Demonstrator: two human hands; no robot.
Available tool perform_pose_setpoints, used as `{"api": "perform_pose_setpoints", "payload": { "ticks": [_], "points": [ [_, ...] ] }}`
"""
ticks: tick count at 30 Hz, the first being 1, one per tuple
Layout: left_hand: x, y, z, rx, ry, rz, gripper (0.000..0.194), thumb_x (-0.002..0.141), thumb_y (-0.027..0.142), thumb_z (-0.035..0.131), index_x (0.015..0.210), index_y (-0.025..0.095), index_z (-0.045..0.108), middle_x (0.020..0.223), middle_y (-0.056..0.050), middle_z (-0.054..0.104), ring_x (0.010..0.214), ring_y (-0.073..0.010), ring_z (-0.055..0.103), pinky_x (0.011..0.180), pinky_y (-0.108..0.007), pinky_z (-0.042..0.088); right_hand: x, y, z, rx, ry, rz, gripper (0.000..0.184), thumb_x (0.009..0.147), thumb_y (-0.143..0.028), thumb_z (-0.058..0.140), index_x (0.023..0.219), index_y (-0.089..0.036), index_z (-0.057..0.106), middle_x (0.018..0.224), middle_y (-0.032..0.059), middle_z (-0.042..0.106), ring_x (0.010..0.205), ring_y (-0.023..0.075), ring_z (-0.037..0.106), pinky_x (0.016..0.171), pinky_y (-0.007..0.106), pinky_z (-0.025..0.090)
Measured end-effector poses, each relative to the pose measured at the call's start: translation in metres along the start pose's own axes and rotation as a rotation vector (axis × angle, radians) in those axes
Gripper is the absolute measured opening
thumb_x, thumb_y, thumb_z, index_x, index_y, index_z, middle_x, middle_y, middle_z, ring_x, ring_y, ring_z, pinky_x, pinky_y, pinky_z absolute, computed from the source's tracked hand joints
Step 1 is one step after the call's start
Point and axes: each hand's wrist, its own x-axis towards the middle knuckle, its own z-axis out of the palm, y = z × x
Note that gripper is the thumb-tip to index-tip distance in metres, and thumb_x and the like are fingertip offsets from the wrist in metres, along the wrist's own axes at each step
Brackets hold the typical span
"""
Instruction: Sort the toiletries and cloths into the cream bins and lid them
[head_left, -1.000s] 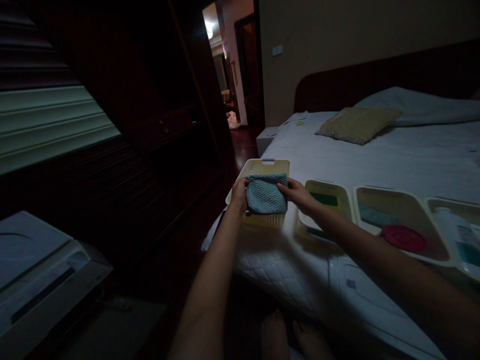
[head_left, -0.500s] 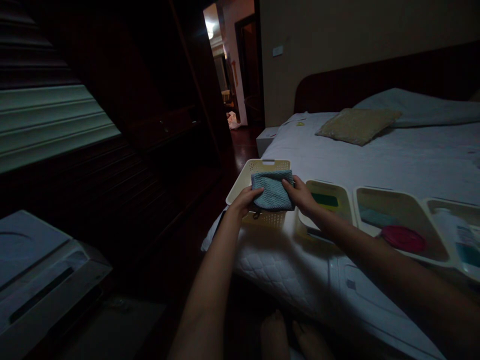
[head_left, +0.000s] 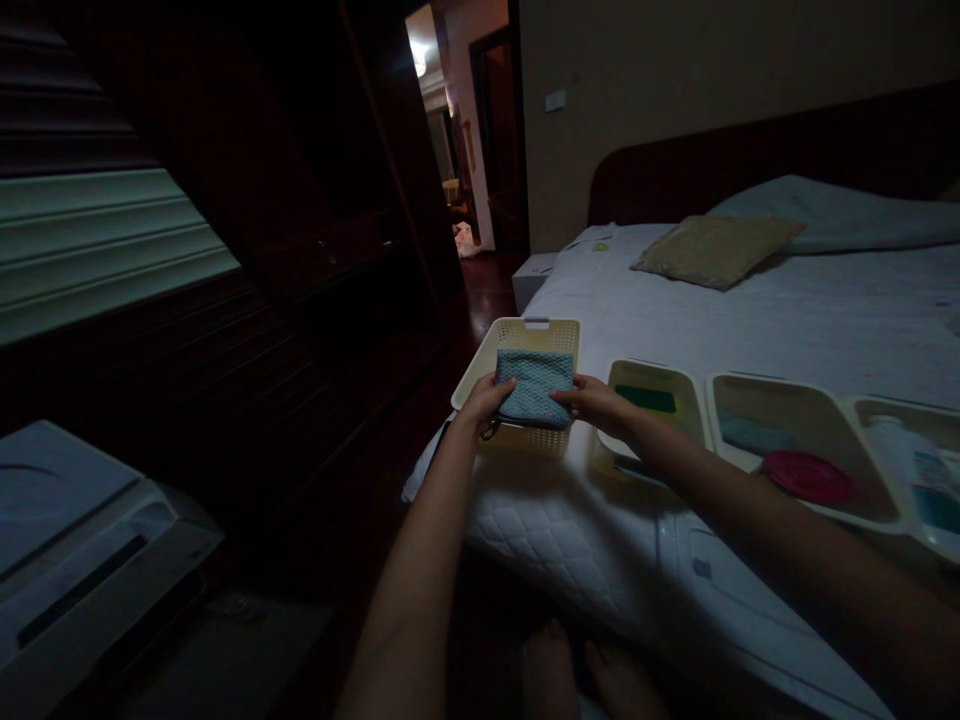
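Observation:
A folded blue-green textured cloth (head_left: 535, 385) is held up between both hands, over a cream perforated basket (head_left: 487, 352) at the bed's corner. My left hand (head_left: 485, 402) is closed on its left edge, thumb on the front. My right hand (head_left: 596, 402) pinches the right edge, with thumb in front and fingers partly behind. A small dark loop dangles at the cloth's lower left. The cloth hides much of the basket's inside.
Right of the basket, a cream bin (head_left: 694, 400) holds a green and yellow item. Another bin (head_left: 825, 400) contains a cloth and a pink round object (head_left: 808, 476); a third holds a white bottle (head_left: 911, 460). A yellowish pillow (head_left: 716, 250) lies on the bed. At left stands a white appliance (head_left: 75, 530).
The cloth shifted right and up, then back left and down, and its front looks flatter and squarer. My hands moved along its edges; the bins stayed put.

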Motion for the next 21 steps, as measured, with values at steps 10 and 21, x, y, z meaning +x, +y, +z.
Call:
{"api": "perform_pose_setpoints", "payload": {
  "ticks": [10,21],
  "points": [
    [0.005,-0.009,-0.008,-0.001,-0.112,-0.022,0.036,0.057,0.014,0.071,0.092,0.011,0.061,0.078,-0.003,0.064,0.065,-0.0117,0.058,0.067,-0.027,0.046,0.008,0.006,-0.011,0.025,0.138,0.000,0.032,0.061,-0.004,0.054,0.091,-0.016,0.060,0.079,0.0036,0.064,0.062,0.0113,0.055,0.058,0.024,0.044],
    [-0.006,0.003,-0.002,-0.052,-0.054,-0.080,0.017,0.062,0.008,0.056,0.076,0.015,0.063,0.069,-0.002,0.061,0.059,-0.0107,0.054,0.060,-0.027,0.051,0.004,0.002,-0.011,0.063,-0.069,-0.109,0.030,0.054,-0.003,0.048,0.078,-0.013,0.064,0.077,0.0051,0.065,0.074,0.0145,0.059,0.072,0.027,0.045]
  ]
}}
